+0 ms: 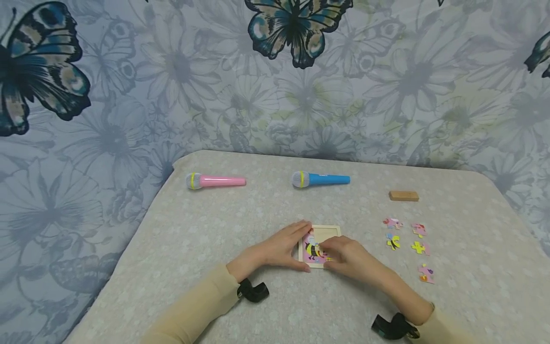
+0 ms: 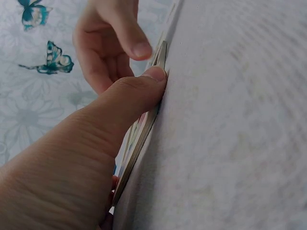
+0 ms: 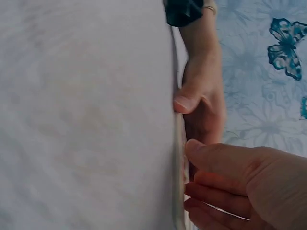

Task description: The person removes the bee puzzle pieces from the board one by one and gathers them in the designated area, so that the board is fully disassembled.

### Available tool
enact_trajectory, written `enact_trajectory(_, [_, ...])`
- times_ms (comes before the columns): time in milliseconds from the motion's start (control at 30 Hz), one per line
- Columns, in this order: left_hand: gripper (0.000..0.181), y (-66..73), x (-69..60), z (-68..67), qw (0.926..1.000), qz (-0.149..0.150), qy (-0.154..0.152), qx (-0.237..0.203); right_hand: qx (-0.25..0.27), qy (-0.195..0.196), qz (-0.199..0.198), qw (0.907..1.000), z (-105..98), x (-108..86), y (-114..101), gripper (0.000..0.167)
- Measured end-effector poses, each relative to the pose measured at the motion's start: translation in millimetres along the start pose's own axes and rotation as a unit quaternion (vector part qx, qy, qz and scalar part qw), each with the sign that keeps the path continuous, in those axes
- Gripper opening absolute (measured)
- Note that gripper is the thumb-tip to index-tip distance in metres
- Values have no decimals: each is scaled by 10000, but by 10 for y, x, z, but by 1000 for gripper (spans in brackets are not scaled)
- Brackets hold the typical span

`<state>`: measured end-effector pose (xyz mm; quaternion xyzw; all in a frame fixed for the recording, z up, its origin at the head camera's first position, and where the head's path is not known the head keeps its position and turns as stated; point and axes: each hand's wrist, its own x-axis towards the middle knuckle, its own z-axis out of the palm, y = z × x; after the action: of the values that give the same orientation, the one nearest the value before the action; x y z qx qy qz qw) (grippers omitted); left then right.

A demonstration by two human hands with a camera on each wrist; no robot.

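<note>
A small square wooden puzzle tray lies on the table, partly filled with a bee picture; its upper right part is bare wood. My left hand holds the tray's left side, fingers at the top corner and thumb on the near edge. Over the tray's right side, my right hand has thumb and bent fingers about a puzzle piece in the lower right. The hand mostly hides that piece. Several loose puzzle pieces lie to the right.
Behind the tray lie a pink toy microphone and a blue toy microphone. A small wooden block sits at the back right, beyond the loose pieces. The patterned tablecloth meets a butterfly-print backdrop.
</note>
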<state>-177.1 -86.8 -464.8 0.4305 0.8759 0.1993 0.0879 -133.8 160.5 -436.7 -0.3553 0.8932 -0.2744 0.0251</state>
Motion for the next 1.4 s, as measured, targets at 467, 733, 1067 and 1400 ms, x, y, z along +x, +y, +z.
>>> enact_trajectory(467, [108,3,3,15,10000,-38,40,-32,-221,211,-238,9992,108,7,-45,30])
enact_trajectory(733, [106,14,-8,13,9999,-50,96,-61,45,269,-380,9989,132,9,-33,29])
enact_trajectory(1067, [86,-2,2,-2,9999,23,116,-59,121,263,-288,9992,140,21,-8,32])
enact_trajectory(1400, [86,3,3,0,9999,11,134,-52,239,145,-198,9994,102,54,-9,35])
